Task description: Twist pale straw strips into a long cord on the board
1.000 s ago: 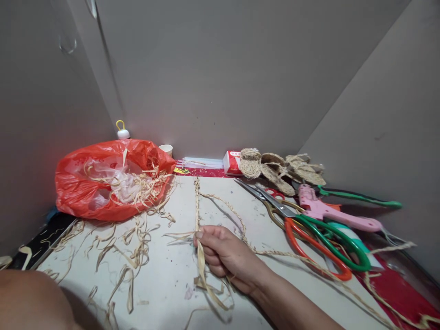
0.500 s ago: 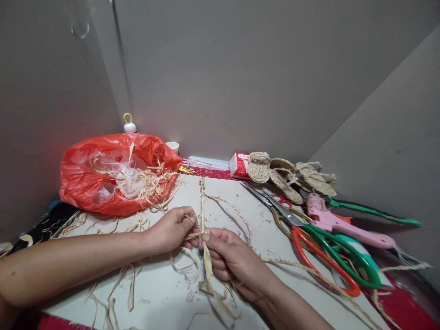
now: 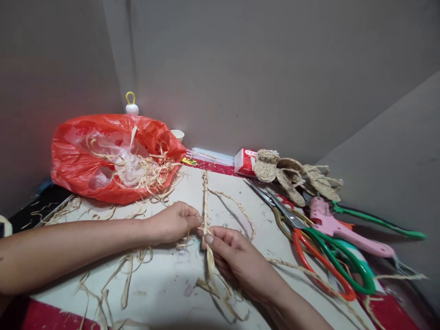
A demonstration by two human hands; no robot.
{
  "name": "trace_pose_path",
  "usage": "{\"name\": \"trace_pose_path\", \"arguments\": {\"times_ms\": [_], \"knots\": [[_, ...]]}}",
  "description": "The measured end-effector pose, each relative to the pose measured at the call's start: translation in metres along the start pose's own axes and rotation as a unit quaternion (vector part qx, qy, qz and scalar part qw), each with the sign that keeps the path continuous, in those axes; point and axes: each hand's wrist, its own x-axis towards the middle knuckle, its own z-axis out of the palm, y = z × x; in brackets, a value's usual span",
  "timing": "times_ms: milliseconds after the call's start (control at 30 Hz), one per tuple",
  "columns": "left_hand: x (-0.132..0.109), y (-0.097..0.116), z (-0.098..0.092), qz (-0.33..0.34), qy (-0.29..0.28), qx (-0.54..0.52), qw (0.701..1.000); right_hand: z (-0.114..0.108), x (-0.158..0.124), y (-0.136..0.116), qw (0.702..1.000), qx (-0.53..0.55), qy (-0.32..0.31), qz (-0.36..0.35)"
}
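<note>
Left hand [image 3: 177,223]: pinched together against the braid [image 3: 205,201] — grip hard to make out
Right hand [image 3: 240,261]: clamped on braid, lower fingers hidden
Rope [image 3: 285,263]: partly behind right hand

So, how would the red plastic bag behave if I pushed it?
The red plastic bag would probably crumple, given its creased walls. It is likely light for its size, with thin straw strands inside. Some might spill, since strands trail over its rim.

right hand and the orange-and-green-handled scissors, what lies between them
In the head view, a stretch of braided straw cord lies on the white tabletop between the right hand and the orange-and-green-handled scissors.
</note>
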Motion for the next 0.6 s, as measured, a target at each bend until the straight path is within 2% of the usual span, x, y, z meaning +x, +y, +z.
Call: {"name": "trace_pose_path", "arguments": {"times_ms": [200,333,467,600], "knots": [[0.003,-0.006,-0.008,-0.051,-0.039,-0.032,0.997,-0.006,0.0,0.002,0.996,-0.09,0.008,-0.024],[0.009,-0.008,-0.008,-0.089,-0.058,-0.047,0.993,-0.007,0.0,0.0,0.979,-0.192,0.011,-0.063],[0.011,-0.003,-0.004,-0.112,-0.045,-0.039,0.992,-0.006,-0.002,-0.002,0.95,-0.292,0.029,-0.104],[0.01,-0.004,0.001,-0.1,-0.009,-0.008,0.995,-0.008,-0.006,-0.002,0.908,-0.398,0.054,-0.116]]}}
